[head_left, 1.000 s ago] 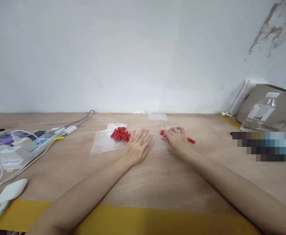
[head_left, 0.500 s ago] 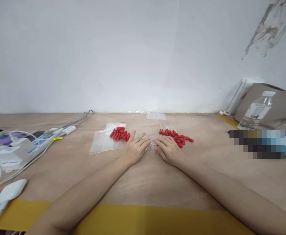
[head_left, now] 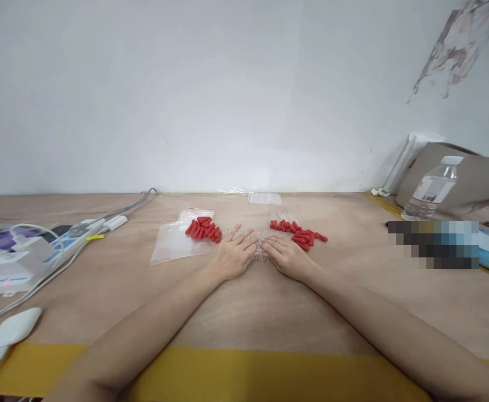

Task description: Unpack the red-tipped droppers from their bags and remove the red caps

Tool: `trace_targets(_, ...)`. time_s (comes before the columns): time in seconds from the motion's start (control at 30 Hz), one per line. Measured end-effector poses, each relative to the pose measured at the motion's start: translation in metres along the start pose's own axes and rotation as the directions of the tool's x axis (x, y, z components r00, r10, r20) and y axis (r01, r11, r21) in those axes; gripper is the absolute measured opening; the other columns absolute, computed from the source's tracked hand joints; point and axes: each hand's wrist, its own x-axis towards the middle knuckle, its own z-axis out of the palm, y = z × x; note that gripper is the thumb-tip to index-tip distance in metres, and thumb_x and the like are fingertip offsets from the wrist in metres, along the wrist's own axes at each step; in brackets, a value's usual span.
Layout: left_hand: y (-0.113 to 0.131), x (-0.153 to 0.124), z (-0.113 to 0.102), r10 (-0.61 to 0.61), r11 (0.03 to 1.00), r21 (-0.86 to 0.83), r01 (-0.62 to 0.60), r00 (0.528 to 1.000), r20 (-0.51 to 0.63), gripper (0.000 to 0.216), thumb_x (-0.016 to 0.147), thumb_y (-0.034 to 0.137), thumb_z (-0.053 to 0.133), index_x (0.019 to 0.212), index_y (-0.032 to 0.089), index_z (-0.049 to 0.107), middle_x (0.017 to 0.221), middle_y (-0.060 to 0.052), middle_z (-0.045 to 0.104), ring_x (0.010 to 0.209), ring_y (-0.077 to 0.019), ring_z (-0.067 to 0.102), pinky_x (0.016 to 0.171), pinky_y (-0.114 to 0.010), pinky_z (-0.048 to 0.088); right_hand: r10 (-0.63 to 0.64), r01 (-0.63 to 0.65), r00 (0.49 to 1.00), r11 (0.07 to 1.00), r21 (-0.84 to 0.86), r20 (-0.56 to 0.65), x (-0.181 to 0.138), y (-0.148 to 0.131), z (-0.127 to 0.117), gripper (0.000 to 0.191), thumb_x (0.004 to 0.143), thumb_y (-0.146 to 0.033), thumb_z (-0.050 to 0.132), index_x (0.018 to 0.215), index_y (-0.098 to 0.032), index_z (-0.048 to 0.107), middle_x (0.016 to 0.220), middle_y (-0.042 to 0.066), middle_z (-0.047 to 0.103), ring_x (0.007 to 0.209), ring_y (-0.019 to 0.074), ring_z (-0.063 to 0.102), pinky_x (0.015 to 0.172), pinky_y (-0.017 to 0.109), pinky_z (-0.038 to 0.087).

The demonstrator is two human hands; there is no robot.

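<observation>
My left hand (head_left: 236, 254) lies palm down with its fingers stretched forward over a row of small clear tubes (head_left: 261, 255). Opposite it, my right hand (head_left: 288, 255) rests on the same tubes, fingers extended and close together, its thumb mostly hidden. The fingertips of both hands nearly meet in the middle. Beyond my left hand lies a pile of red rubber bulbs (head_left: 203, 229), partly on a clear plastic bag (head_left: 173, 245). More red bulbs (head_left: 305, 237) lie beyond my right hand, some with thin clear stems (head_left: 284, 215) pointing to the wall.
On the left are a power strip (head_left: 77, 240) with white chargers (head_left: 20, 268), cables and a white puck-like charger (head_left: 14, 329). A water bottle (head_left: 432, 190) and a grey-brown bag (head_left: 483, 173) stand at the right. A small clear bag (head_left: 265, 198) lies near the wall (head_left: 228, 100).
The spread fingers of my left hand have drawn closer together. My right thumb, visible before, has tucked in beneath the hand. The view has shifted slightly; the red bulbs stay in place.
</observation>
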Motion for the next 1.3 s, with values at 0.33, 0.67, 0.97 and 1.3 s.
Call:
trace_targets(0.33,-0.002,-0.006,-0.003,0.040,0.995,-0.099,-0.033,0.997,0.067,0.027,0.090,0.024,0.033,0.088,0.016,0.058,0.107,-0.004,0.062,0.115,-0.0174,0.046,0.106,-0.042,0.021,-0.173,0.171,0.985,0.983,-0.065,-0.026,0.002,0.003,-0.012,0.024,0.086,-0.012,0.038,0.094,-0.010,0.061,0.096,0.012,0.065,0.098,0.0197,0.058,0.089,0.037,0.048)
trace_targets(0.67,-0.024,-0.015,-0.017,-0.286,0.958,0.013,0.286,0.956,0.067,0.033,0.091,0.031,0.028,0.084,0.017,0.057,0.080,-0.005,0.058,0.079,-0.0168,0.055,0.070,-0.029,0.044,0.513,-0.518,0.850,0.855,-0.022,-0.120,-0.026,0.055,-0.025,0.024,0.085,-0.028,0.045,0.097,-0.021,0.064,0.088,0.007,0.063,0.078,0.0162,0.058,0.069,0.031,0.047)
trace_targets(0.97,-0.020,0.016,0.001,-0.340,0.941,0.044,0.337,0.933,0.119,0.028,0.084,0.015,0.032,0.108,0.018,0.046,0.086,-0.005,0.049,0.068,-0.0148,0.050,0.057,-0.025,0.042,0.948,-0.958,0.286,0.278,0.071,0.140,-0.042,0.119,-0.034,0.023,0.069,-0.030,0.059,0.086,-0.014,0.061,0.078,0.005,0.063,0.070,0.0142,0.055,0.066,0.025,0.041)
trace_targets(1.3,-0.005,0.030,0.016,-0.272,0.958,-0.052,0.282,0.951,0.145,0.017,0.079,0.010,0.039,0.079,0.015,0.055,0.084,-0.008,0.053,0.079,-0.0191,0.053,0.072,-0.031,0.046,0.928,-0.977,0.211,0.194,0.086,0.307,-0.064,0.126,-0.015,0.019,0.063,-0.030,0.062,0.075,-0.015,0.064,0.067,0.003,0.065,0.058,0.0121,0.056,0.052,0.021,0.039)
